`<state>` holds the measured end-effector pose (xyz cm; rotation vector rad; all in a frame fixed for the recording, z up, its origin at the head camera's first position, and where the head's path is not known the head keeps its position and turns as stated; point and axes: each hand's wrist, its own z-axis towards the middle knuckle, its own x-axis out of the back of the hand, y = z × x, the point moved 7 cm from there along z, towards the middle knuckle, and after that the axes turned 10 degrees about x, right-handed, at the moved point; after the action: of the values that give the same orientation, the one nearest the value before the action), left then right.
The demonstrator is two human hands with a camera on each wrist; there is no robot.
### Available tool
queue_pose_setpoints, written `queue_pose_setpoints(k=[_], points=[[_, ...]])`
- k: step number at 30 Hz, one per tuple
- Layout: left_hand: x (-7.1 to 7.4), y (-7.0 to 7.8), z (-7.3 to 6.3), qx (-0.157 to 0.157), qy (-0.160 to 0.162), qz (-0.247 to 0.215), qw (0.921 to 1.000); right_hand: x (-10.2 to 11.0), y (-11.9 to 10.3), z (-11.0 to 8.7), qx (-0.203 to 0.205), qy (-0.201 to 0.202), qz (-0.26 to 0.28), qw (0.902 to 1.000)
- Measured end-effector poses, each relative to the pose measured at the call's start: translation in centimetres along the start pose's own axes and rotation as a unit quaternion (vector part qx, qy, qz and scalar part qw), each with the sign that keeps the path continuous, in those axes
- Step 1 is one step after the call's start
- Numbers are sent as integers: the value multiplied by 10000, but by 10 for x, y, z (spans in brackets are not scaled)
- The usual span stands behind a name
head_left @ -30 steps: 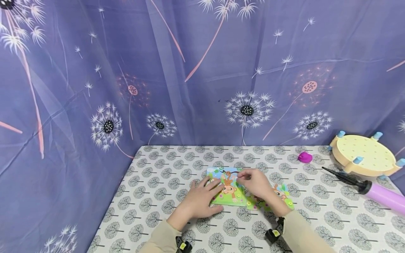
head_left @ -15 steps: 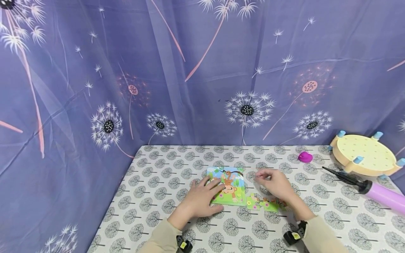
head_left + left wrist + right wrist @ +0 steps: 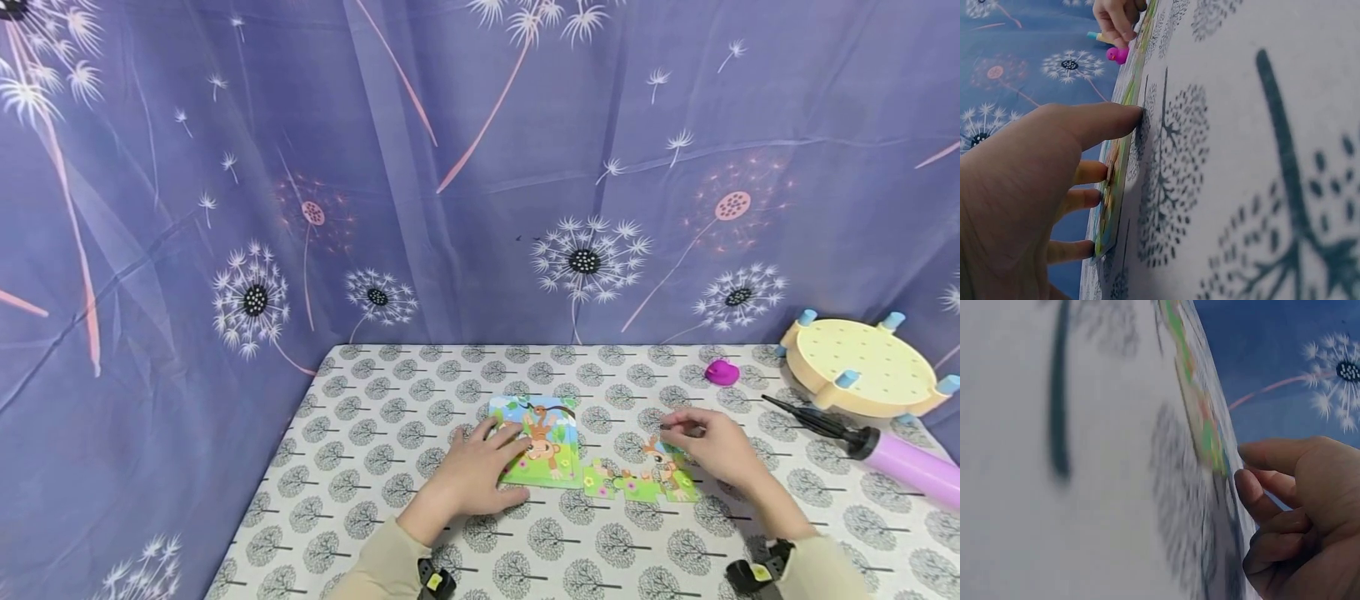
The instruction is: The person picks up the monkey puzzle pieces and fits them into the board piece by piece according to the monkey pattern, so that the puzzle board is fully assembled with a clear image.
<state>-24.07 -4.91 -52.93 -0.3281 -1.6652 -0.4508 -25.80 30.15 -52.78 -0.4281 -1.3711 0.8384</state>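
My left hand (image 3: 480, 471) lies with spread, straight fingers on the left side of a square monkey picture card (image 3: 558, 454); the left wrist view shows the fingertips on the card's edge (image 3: 1105, 219). Right of the card, a row of joined jigsaw pieces (image 3: 641, 487) carries flowers and part of a monkey, rising higher at its right end. Over that end is my right hand (image 3: 712, 446), thumb and index finger close together, other fingers curled. In the right wrist view, a small gap separates its fingertips (image 3: 1249, 481), and nothing shows between them. It covers part of the top-right piece.
A purple toy duck (image 3: 722, 372) sits toward the back right. Behind the right hand stand a pale yellow oval board (image 3: 866, 367) with blue legs and a lilac pump (image 3: 911, 471) with a black nozzle. A dandelion-print curtain (image 3: 465, 208) hangs at the table's back edge.
My right hand has moved rightward from the card's right edge to above the right end of the jigsaw pieces, uncovering the bottom row. The left hand stays on the card.
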Motion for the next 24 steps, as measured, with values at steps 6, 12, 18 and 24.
queue_pose_setpoints(k=[6, 12, 18, 24], points=[[-1, 0, 1, -14, 51, 58, 10000, 6, 13, -12, -229, -240, -10, 9994], [1, -2, 2, -6, 51, 65, 10000, 6, 11, -13, -134, -582, -12, 9982], [0, -2, 3, 1, -18, 13, 10000, 4, 7, -11, 90, -809, -244, 9964], [-1, 0, 4, -31, 52, 140, 9999, 4, 6, -11, 108, -884, -215, 9958]])
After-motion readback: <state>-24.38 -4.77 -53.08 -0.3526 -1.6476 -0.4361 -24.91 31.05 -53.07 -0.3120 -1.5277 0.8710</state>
